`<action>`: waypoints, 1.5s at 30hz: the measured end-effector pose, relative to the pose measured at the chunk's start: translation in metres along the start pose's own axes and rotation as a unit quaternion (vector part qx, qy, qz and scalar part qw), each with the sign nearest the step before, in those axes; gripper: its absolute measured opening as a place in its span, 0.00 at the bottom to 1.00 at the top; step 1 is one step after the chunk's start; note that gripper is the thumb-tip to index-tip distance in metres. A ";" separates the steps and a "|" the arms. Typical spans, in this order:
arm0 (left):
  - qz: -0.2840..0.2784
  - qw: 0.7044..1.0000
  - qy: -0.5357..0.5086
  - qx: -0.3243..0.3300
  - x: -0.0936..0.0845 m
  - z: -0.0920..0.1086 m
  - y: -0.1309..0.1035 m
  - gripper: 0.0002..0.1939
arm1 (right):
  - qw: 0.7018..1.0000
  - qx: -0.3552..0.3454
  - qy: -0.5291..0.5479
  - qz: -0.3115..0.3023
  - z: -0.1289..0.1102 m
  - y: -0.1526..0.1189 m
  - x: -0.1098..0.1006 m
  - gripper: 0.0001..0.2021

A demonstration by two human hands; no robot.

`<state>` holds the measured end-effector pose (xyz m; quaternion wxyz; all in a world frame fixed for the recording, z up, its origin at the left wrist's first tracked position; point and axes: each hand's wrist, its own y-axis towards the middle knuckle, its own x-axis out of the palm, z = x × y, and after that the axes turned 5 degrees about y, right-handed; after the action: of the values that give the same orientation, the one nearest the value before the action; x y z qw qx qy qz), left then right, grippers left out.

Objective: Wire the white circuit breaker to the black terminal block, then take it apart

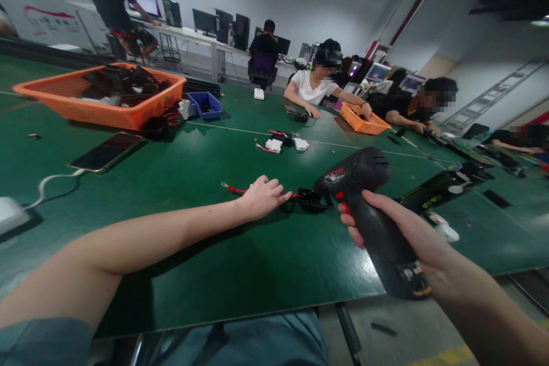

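Note:
My right hand (422,234) is wrapped round the handle of a black cordless drill (355,174), with fingers by its red trigger. The drill's nose points left and down at a small black plastic housing (316,200) on the table; whether its bit touches a screw cannot be made out. My left hand (263,199) is closed over a red cable (237,189) just left of that housing. A ring terminal (224,185) shows at the cable's far end. My fingers hide the cable's middle.
Beyond lie white-and-black parts with red leads (277,144). At left are an orange basket (141,114) of black parts, a blue bin (208,106) and a phone (107,152) on a cable. A long black-and-yellow object (433,191) lies right. Co-workers sit across the green table (193,286).

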<state>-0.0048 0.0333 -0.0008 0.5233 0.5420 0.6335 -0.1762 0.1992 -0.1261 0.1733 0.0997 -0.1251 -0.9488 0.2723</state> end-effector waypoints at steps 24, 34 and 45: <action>-0.016 1.000 -0.003 0.003 -0.005 0.000 0.001 0.20 | 1.000 -0.003 -0.015 -0.001 0.002 0.008 -0.003 0.13; -0.014 1.000 -0.002 0.001 -0.003 0.000 0.001 0.21 | 1.000 -0.005 0.003 0.001 -0.001 0.008 -0.006 0.11; -0.025 1.000 -0.009 -0.001 -0.005 0.000 0.001 0.21 | 1.000 -0.006 0.009 0.006 -0.002 0.008 -0.006 0.11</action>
<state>-0.0043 0.0311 0.0036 0.5249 0.5239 0.6421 -0.1940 0.2070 -0.1205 0.1703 0.1055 -0.1343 -0.9487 0.2661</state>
